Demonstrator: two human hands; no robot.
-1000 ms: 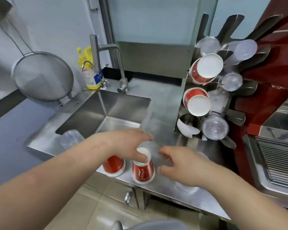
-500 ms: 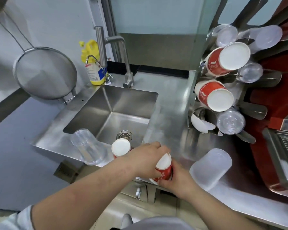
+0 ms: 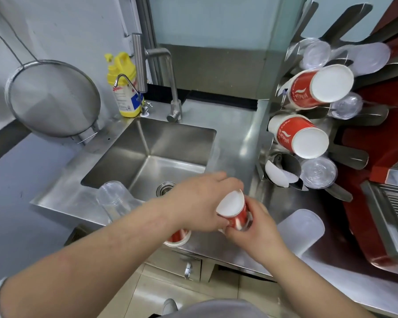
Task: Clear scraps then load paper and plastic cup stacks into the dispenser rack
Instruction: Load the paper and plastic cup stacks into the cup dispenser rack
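red paper cup stack (image 3: 236, 213) gripped by both hands, left hand (image 3: 201, 203) fingers curled over its top, right hand (image 3: 254, 228) fingers wrapped underneath, held above the table (image 3: 234, 134), rack (image 3: 345, 154) off to the right

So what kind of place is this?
Probably a café or drink shop's work counter: a steel sink, a cup dispenser rack full of red paper cups, and a hanging strainer.
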